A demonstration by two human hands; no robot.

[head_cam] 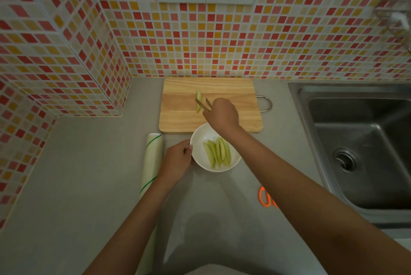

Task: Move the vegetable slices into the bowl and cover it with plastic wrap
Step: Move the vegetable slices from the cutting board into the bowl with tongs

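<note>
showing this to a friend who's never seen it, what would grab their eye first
Probably the red, orange and cream mosaic tile wall filling the top half. Then the right hand reaching metal tongs at the last green vegetable slice on the wooden cutting board, beyond the white bowl of slices.

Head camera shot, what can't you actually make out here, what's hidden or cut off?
- Scissors: only the orange handles show; the right forearm covers the blades.
- Tongs: the right hand hides the handle end; whether the tips touch the last slice is too small to tell.
- Plastic wrap roll: the left forearm crosses its near end.
- Wire rack: blurred, cut off by the right edge.
</note>
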